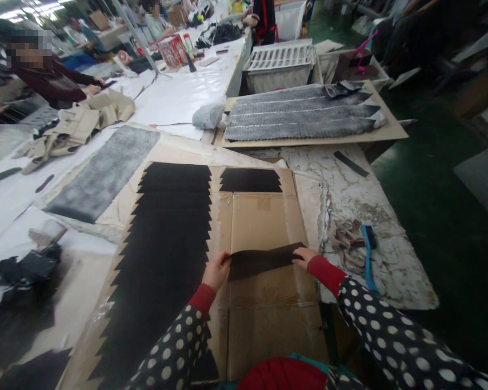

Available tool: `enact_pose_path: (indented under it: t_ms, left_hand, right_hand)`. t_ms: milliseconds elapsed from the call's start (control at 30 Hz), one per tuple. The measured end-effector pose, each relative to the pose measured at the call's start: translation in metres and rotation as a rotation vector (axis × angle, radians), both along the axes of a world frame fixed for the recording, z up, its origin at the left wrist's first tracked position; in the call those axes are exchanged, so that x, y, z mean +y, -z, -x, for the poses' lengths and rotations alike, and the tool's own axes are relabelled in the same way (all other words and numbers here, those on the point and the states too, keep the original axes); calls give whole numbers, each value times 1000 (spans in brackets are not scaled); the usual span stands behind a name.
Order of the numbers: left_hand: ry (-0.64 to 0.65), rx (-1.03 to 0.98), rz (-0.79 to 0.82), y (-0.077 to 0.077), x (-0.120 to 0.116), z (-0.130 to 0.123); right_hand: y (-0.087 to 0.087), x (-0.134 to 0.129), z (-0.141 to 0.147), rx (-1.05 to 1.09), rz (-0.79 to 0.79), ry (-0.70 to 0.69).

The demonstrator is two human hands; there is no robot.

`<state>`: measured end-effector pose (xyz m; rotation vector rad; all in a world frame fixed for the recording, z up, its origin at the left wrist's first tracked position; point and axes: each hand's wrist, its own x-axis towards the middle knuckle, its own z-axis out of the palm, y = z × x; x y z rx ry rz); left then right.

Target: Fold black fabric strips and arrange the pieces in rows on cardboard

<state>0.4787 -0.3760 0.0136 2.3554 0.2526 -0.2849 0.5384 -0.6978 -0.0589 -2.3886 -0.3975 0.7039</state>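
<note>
A dark strip is stretched between my two hands above a brown cardboard sheet. My left hand pinches its left end, and my right hand grips the right end. Left of them on the cardboard lies a long column of overlapping black pieces with jagged edges. A shorter stack of similar black pieces sits at the cardboard's far right part.
A blue brush and scraps lie on the worn table at right. Grey strips cover a board behind. A grey-coated panel and beige pieces are at left. A person works across the table.
</note>
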Motion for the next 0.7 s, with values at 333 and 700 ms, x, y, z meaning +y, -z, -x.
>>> enact_pose_path:
  t_ms: [333, 700]
  left_hand:
    - [-114, -1, -47, 29, 31, -109]
    - [-172, -137, -157, 29, 52, -238]
  right_hand:
    - [18, 2, -95, 59, -151, 476]
    - [26, 42, -209, -41, -185, 720]
